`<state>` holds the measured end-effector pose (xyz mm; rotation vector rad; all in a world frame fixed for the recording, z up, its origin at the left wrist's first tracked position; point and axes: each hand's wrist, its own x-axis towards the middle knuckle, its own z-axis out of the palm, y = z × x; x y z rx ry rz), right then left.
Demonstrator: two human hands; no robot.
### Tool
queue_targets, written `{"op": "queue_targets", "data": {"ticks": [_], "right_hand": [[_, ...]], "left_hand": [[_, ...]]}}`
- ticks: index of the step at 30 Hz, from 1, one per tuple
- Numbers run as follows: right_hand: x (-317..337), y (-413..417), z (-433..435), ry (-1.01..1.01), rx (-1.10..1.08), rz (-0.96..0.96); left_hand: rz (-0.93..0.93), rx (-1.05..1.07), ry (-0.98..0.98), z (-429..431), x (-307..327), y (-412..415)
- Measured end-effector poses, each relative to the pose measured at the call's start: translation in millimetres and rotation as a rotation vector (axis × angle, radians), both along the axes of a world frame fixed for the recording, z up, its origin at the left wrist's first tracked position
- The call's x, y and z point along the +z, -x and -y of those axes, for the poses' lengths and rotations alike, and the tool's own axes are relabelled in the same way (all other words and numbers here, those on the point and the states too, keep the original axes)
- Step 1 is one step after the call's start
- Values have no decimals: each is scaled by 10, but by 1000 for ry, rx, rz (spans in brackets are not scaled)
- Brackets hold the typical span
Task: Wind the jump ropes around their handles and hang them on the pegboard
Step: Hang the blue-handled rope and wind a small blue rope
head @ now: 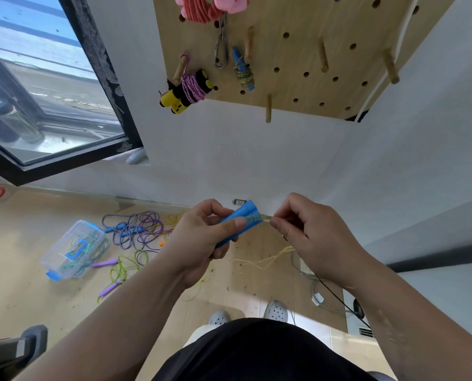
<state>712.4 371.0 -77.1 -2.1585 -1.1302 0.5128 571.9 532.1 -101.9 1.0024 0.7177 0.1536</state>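
We are gripping the pair of blue handles (240, 215) in our left hand (201, 240), fingers curled round them, while our right hand (306, 232) is pinching the yellowish rope (265, 217) just at their tips. Three wound ropes (188, 88) are hanging near the pegboard's (298, 86) left edge. Loose ropes (135, 229) are lying tangled on the floor (23, 257) near its wall edge, beside a clear box (72, 248).

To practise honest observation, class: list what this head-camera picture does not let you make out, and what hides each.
All in the head view:
Lower ends of the blue handles, covered by the left hand gripping them.
Part of the yellowish rope pinched in the right hand, hidden by its fingers.
Top of the pink rope bundle, cut off by the upper edge.
Contents of the clear box, too small, blurred by plastic.
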Motion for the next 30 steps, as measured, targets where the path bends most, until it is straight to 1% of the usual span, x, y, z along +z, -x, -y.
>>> {"op": "queue_targets", "data": {"ticks": [3, 6, 9, 11, 15, 18, 22, 25, 28, 30], "right_hand": [[-52, 8, -10, -51, -37, -114], [-97, 13, 0, -19, -19, -201], [-125, 25, -9, 53, 7, -149], [-140, 25, -31, 75, 5, -112], [-145, 8, -50, 84, 41, -152], [-137, -6, -54, 122, 111, -178], [-121, -161, -99, 204, 216, -186], [-58, -295, -161, 295, 322, -192], [22, -374, -259, 346, 383, -197], [72, -403, -335, 383, 420, -161]], "left_hand": [[12, 46, 38, -5, 11, -22], [4, 94, 27, -27, -5, -21], [-1, 125, 38, -2, -12, -22], [20, 140, 89, 22, -5, -25], [78, 147, 232, -18, 78, -19], [101, 54, 254, -41, 191, -12], [29, -150, 169, -23, 187, 0], [-32, -281, 69, -47, 102, 24], [-98, -387, -91, -59, 41, 25], [-152, -424, -224, -71, -3, -10]]}}
